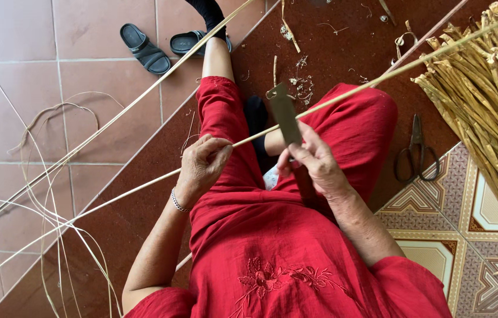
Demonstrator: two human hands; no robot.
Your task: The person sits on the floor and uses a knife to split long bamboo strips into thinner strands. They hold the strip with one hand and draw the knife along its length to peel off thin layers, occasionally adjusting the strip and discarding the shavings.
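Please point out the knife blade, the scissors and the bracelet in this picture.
knife blade (pixel 285 115): head view, on the flat middle of the blade above the right hand.
scissors (pixel 416 154): head view, at the pivot above the handle loops.
bracelet (pixel 178 203): head view, on the band at the left wrist.

**Where the things lie on the floor**

The person sits on the floor (pixel 331 35). The left hand (pixel 202 165) and the right hand (pixel 313 162) are above the lap, with the blade (pixel 286 118) between them and the long strip (pixel 378 76) across it. The scissors (pixel 416 150) lie to the right, just beside the bundle of strips (pixel 490 106). The sandals (pixel 160 47) lie at the far left, by the foot.
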